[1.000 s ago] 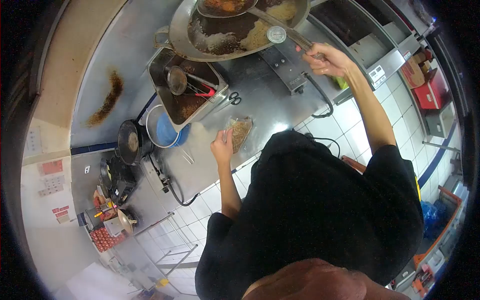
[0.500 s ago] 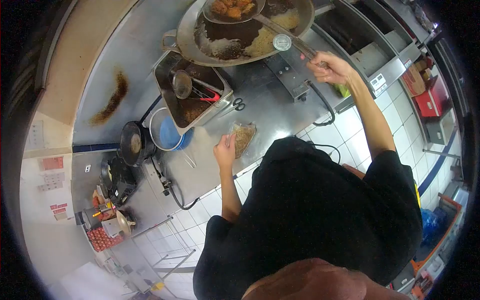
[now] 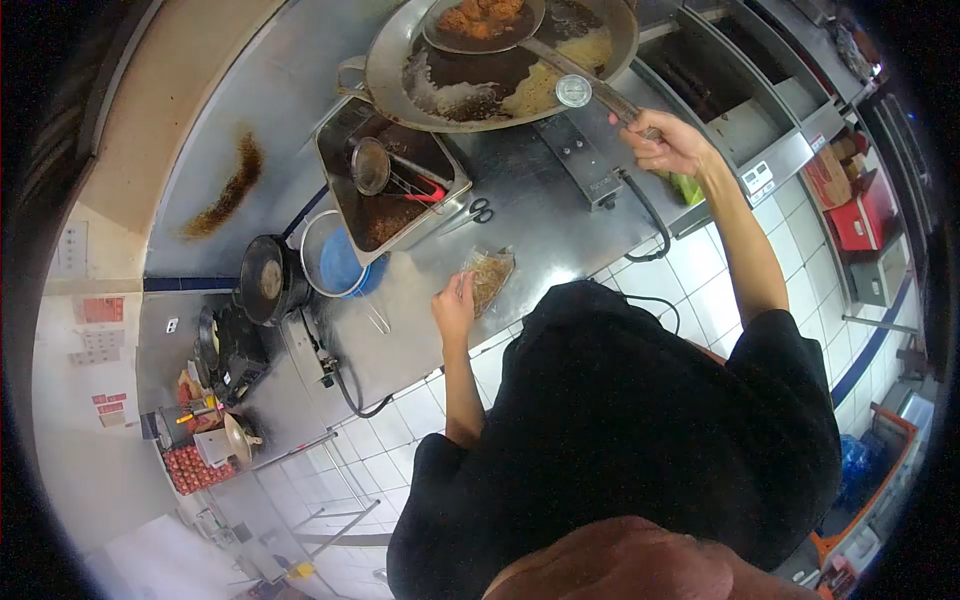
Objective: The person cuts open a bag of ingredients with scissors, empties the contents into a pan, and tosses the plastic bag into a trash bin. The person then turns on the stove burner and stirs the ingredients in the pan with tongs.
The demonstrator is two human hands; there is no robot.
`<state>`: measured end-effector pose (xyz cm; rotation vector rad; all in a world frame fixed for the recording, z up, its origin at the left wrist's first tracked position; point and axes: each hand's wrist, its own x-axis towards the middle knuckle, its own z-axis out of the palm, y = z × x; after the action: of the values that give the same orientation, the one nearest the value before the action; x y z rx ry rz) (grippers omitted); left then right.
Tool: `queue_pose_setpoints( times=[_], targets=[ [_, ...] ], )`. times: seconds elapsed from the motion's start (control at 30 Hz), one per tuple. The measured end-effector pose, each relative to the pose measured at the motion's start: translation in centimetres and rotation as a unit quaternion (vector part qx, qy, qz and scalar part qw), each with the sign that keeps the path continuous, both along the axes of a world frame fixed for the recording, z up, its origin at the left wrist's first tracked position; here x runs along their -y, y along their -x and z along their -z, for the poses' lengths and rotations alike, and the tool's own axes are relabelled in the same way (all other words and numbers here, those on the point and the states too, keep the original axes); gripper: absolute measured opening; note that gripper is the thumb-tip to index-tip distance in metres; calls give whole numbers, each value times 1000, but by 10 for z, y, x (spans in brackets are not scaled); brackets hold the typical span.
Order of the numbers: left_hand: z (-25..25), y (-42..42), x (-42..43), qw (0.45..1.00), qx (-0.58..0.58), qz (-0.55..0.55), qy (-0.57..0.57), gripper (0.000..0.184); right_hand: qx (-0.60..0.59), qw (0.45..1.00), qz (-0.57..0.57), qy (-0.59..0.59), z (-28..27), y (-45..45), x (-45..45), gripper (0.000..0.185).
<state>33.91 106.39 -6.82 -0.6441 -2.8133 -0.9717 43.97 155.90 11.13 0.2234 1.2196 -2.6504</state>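
Observation:
My right hand (image 3: 665, 143) is closed round the handle of a large strainer (image 3: 583, 75). Browned fried pieces (image 3: 480, 17) lie in the strainer's bowl, above the dark oil of a wide wok (image 3: 390, 95). A round dial thermometer (image 3: 573, 91) shows beside the handle, at the wok's near rim. My left hand (image 3: 454, 308) pinches the edge of a clear plastic bag (image 3: 490, 281) with brownish contents, low over the steel counter.
A deep metal tray (image 3: 334, 170) holds a small strainer (image 3: 371, 166) and red-handled tongs (image 3: 430, 193). Black scissors (image 3: 482, 211) lie beside it. Left of these are a blue bowl with a sieve (image 3: 340, 262) and a black pan (image 3: 265, 280). A control box (image 3: 580, 160) sits below the wok.
The strainer has tilted or risen slightly, and more of the fried pieces shows. The whole view has shifted a little. Both hands keep their hold.

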Motion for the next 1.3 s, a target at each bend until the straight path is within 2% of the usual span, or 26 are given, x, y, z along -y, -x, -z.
queue_pose_setpoints(
  times=[0.13, 0.23, 0.3, 0.43, 0.53, 0.67, 0.77, 0.8, 0.9, 0.97, 1.03, 1.07, 1.1, 1.13, 1.2, 1.3],
  targets=[
    [-19, -6, -5, 999, 33, 7, -27, 25, 4, 1000, 4, -16, 3, 2, -3, 24],
    [-63, -9, -5, 1000, -6, 18, -12, 23, 13, 999, 14, -41, -5, 0, 1, 28],
    [-75, -1, 6, 997, -54, 19, -53, 21, 4, 999, 14, -42, -4, -1, 3, 34],
    [-72, 5, 27, 994, -76, 1, -80, 18, 11, 997, 58, -49, -8, -8, 11, 46],
    [-41, 13, 43, 998, -44, 34, 35, 18, 12, 994, 84, -63, -15, -13, 21, 53],
    [-46, 11, 53, 999, -28, 18, 3, 21, 11, 995, 93, -43, -14, -16, 22, 58],
    [-46, 21, 61, 1000, 13, 3, 8, 21, 53, 985, 160, 21, -17, -17, 38, 61],
    [-40, 24, 64, 1000, 12, 5, 6, 21, 58, 972, 222, 57, -7, -20, 44, 60],
    [-53, 22, 79, 998, 59, 8, -20, 24, 54, 953, 293, -58, 89, -39, 50, 59],
    [-63, 26, 83, 996, 85, 9, -28, 26, 84, 962, 191, -174, 146, -37, 103, 48],
    [-63, 32, 93, 995, 92, 30, -1, 27, 186, 887, 60, -418, 116, 12, 200, 38],
    [-55, 32, 99, 995, 90, 46, 2, 25, 103, 886, -7, -453, 169, 33, 210, 29],
    [-43, 35, 105, 994, 84, 64, 3, 24, -29, 819, 21, -573, 208, 59, 230, 29],
    [-36, 42, 105, 994, 75, 84, 2, 22, -158, 719, 50, -674, 233, 89, 249, 29],
    [-52, 46, 104, 992, 77, 101, 2, 20, -191, 573, 89, -792, 250, 137, 274, 32],
    [-64, 55, 102, 990, 78, 114, 3, 20, -126, 470, 47, -873, 271, 172, 292, 31]
  ],
)
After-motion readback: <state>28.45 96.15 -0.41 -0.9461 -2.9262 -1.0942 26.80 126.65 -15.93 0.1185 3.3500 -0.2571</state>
